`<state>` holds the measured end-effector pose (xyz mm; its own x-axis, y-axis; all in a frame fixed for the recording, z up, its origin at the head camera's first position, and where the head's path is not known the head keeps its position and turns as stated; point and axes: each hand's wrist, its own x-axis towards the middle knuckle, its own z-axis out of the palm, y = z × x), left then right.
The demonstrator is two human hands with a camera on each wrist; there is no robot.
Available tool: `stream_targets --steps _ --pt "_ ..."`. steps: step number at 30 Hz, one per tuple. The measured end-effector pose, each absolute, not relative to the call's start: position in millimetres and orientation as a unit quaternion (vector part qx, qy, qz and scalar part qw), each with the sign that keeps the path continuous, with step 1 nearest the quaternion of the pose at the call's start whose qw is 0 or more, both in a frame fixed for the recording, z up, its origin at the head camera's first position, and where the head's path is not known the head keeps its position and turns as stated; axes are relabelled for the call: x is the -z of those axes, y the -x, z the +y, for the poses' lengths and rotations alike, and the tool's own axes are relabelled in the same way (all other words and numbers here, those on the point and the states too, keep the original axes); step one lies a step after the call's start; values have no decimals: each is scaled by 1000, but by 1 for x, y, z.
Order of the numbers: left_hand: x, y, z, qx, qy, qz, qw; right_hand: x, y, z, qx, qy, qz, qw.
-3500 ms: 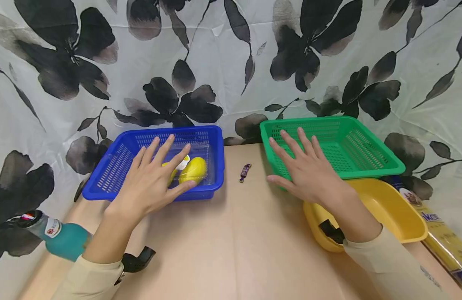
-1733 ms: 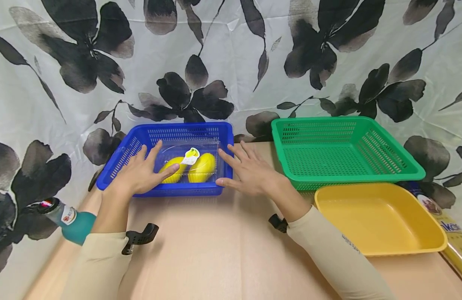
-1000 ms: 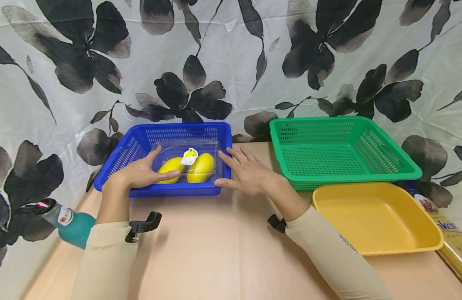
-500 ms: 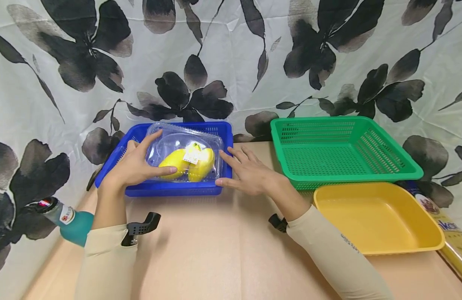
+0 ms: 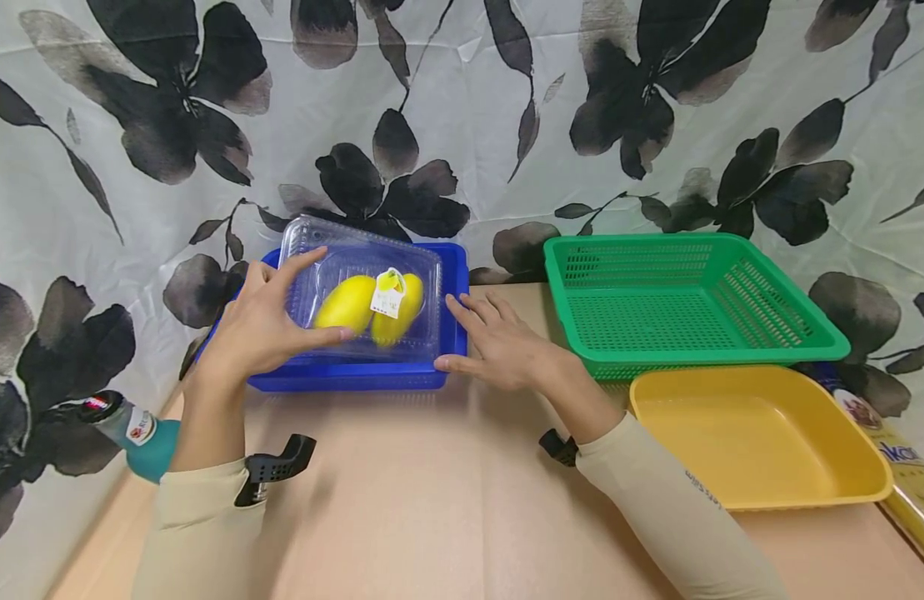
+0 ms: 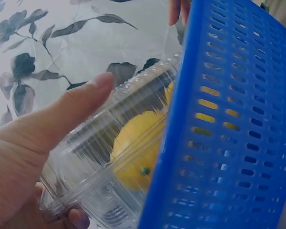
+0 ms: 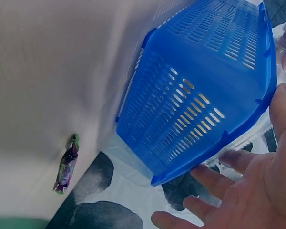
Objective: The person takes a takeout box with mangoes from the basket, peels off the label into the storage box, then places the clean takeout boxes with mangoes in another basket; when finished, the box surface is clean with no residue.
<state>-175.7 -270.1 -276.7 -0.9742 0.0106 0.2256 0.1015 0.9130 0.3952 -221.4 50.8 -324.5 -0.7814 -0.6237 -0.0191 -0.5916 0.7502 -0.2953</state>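
Two smooth yellow oval fruits (image 5: 344, 303) lay inside a clear, ribbed plastic clamshell box (image 5: 364, 246) tilted within and above a blue perforated plastic basket (image 5: 357, 377), a white paper label (image 5: 387, 298) showing at the fruits. The left hand (image 5: 261, 325) grasped the box's left end, thumb over the lid and fingertips beneath; whether the box touched the basket's floor could not be told. The right hand (image 5: 499, 343), fingers spread and gripping nothing, rested against the basket's right rim. The box's back left corner rose past the rim, against a white cloth (image 5: 491, 100) printed with dark flowers. A gap of pale, smooth table (image 5: 402, 500) separated the blue basket from a green perforated plastic basket (image 5: 701, 355), with a broad stretch between the forearms. A glossy, round-cornered yellow plastic tray (image 5: 754, 442) sat just before the green basket. A twist-wrapped purple-and-green candy (image 7: 66, 164) lay near the blue basket.
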Motion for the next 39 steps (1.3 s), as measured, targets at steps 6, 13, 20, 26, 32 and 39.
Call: stream_targets --steps 6,13,20,26,32,39 --pt "266 165 -270 201 33 -968 147 322 220 54 111 326 938 33" --pt "255 153 -264 200 48 -962 178 310 210 66 116 314 942 29" --pt "245 142 -252 213 71 -949 222 295 192 86 128 325 937 2" --pt "237 135 -247 239 90 -937 237 286 178 104 128 330 935 -7" --pt "238 130 -242 306 179 -909 219 278 167 120 131 330 935 -10" --pt "250 133 -228 343 223 -898 161 279 154 138 133 335 932 -32"
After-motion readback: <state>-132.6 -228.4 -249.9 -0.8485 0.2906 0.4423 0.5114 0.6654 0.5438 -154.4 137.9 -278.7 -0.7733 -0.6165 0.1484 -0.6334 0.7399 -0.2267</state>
